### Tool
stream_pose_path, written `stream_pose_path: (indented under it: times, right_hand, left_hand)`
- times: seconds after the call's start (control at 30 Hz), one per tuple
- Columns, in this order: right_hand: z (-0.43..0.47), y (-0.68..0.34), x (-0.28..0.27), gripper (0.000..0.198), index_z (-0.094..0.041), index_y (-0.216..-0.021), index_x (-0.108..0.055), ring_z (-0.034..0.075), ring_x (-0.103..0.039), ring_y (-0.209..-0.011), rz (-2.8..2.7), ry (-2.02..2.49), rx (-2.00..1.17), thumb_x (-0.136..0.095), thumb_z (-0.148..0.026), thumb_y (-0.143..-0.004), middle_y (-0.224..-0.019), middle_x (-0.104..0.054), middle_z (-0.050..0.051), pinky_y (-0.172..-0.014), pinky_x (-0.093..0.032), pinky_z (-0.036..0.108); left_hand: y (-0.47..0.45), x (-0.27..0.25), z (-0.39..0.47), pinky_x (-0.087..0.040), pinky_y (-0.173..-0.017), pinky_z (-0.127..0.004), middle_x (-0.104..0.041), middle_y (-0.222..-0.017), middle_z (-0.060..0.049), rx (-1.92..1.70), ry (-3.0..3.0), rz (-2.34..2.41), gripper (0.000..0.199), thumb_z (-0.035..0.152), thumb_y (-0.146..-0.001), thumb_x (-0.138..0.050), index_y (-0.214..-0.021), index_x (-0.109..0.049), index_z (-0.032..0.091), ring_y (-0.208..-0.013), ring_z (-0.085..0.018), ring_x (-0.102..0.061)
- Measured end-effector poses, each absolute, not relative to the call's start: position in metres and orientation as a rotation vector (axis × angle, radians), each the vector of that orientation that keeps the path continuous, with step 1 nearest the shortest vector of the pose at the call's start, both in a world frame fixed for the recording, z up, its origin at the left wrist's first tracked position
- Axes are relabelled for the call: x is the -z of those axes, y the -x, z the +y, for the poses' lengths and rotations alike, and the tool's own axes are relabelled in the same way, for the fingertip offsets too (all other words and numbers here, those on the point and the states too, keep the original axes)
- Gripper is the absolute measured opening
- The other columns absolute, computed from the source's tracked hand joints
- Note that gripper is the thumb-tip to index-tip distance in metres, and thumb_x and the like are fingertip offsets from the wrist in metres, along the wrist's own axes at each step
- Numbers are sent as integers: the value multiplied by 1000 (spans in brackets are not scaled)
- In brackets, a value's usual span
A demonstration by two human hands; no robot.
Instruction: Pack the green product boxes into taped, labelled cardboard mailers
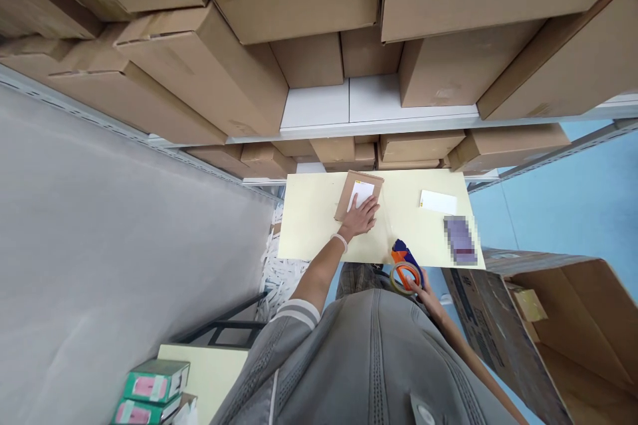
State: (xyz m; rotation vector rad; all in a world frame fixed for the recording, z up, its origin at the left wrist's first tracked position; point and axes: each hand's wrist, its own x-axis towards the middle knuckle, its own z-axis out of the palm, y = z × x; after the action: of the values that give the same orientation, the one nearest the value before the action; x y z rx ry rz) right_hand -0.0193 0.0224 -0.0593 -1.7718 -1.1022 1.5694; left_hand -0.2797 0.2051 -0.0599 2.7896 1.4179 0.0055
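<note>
My left hand point(359, 217) lies with its fingers spread on a small flat cardboard box point(343, 202), over the lower part of a white label point(359, 192) on its top. Down at the table's front edge, my right hand point(417, 287) is wrapped round an orange and blue tape dispenser point(401, 255) with a roll of tape in it. A thin clear strip, perhaps tape, seems to run between the box and the dispenser. The box sits slightly turned on the pale yellow table point(309, 212).
A white slip point(438, 202) and a pixelated purple object point(460, 239) lie at the table's right. Shelves ahead hold several cartons point(423, 145). A large open carton point(588, 305) stands on my right, shredded paper point(282, 272) on the left, and green boxes point(157, 382) behind left.
</note>
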Motion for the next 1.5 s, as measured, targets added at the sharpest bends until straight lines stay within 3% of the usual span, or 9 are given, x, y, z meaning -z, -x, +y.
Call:
stream_pose_path:
  times: [0.2,0.4,0.5,0.63,0.93,1.27,1.37,1.5]
  right_hand:
    - [13,15,58,78,-20,-136,-45,30,-56,-120,-1158,1779,-1605,-61,-65,-74,-131,-59,12,-101,-46,41]
    - [34,31,46,76,-20,-144,-38,26,-67,-86,-1495,1802,-1624,-58,-56,-80,-99,-71,6,-81,-51,38]
    - [57,43,44,70,-25,-145,-39,27,-66,-92,-1789,1798,-1528,-59,-44,-80,-108,-69,7,-80,-48,36]
    - [89,53,39,76,-27,-148,-35,28,-63,-102,-2096,1864,-1392,-61,-30,-77,-114,-66,10,-79,-44,32]
    - [129,75,15,66,-25,-145,-41,28,-65,-88,-2458,1980,-1144,-59,-34,-81,-105,-66,13,-71,-40,31]
    - [132,119,-2,42,-25,-127,-54,28,-66,-83,-2317,2139,-954,-56,-32,-85,-95,-69,13,-72,-42,33]
    - [134,111,10,31,-26,-113,-60,27,-64,-83,-1960,2234,-1179,-52,-36,-85,-86,-69,9,-69,-41,32]
    - [132,93,34,16,-26,-88,-62,22,-61,-80,-1169,2054,-1666,-58,-34,-75,-76,-66,0,-66,-41,27]
  left_hand:
    - [280,61,205,-2,-120,-64,-29,-160,-8,3,-2795,1397,54,39,-98,-28,-147,-38,19,-150,-24,-17]
    - [280,60,205,0,-121,-64,-26,-161,-8,-22,-2782,1380,57,39,-99,-27,-151,-31,17,-151,-24,-13]
    - [280,59,205,0,-121,-64,-25,-161,-7,-25,-2758,1388,58,38,-98,-29,-153,-28,19,-151,-25,-13]
    - [280,59,205,0,-120,-65,-25,-161,-7,13,-2743,1390,58,38,-98,-29,-153,-27,18,-151,-25,-14]
    - [280,55,207,-1,-119,-67,-24,-161,-8,42,-2750,1362,59,38,-99,-25,-153,-24,15,-151,-25,-12]
    - [278,57,208,-3,-120,-67,-24,-161,-8,38,-2731,1368,57,35,-99,-25,-153,-26,15,-151,-25,-12]
    - [278,56,208,-2,-119,-67,-26,-161,-8,36,-2729,1363,58,35,-99,-27,-153,-25,17,-151,-25,-13]
    - [278,55,208,-1,-120,-67,-25,-161,-8,19,-2723,1361,58,35,-99,-28,-154,-24,17,-151,-25,-14]
